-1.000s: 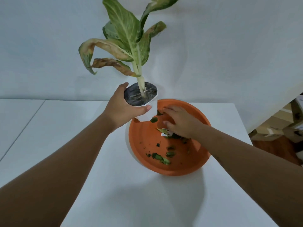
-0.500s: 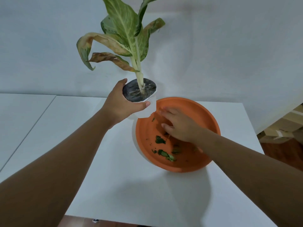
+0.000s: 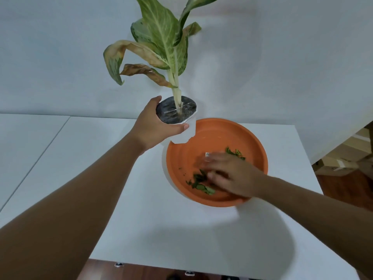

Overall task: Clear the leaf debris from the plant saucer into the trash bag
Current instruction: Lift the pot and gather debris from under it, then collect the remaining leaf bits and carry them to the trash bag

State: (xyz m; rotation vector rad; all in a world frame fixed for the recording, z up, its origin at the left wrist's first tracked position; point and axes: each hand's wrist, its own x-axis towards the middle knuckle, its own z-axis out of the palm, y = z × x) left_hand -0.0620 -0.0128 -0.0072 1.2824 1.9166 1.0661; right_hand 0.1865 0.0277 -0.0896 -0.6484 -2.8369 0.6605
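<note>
An orange plant saucer (image 3: 214,134) lies on the white table (image 3: 141,219). Green leaf debris (image 3: 199,181) is gathered near its front left, and a smaller clump (image 3: 235,153) sits further back. My right hand (image 3: 230,176) lies flat inside the saucer, fingers spread and blurred, touching the front clump. My left hand (image 3: 153,126) grips a white pot (image 3: 184,132) holding a plant (image 3: 161,49), lifted at the saucer's back-left edge. No trash bag is in view.
The plant's drooping brown and green leaves (image 3: 129,57) hang over the table's back left. The wall (image 3: 282,57) stands close behind. Cardboard boxes (image 3: 347,154) sit on the wooden floor beyond the table's right edge. The table's front edge (image 3: 181,265) is near.
My right hand has swept from the saucer's back-left toward its front, pushing the leaf bits together. The left hand keeps holding the pot, now further off the saucer.
</note>
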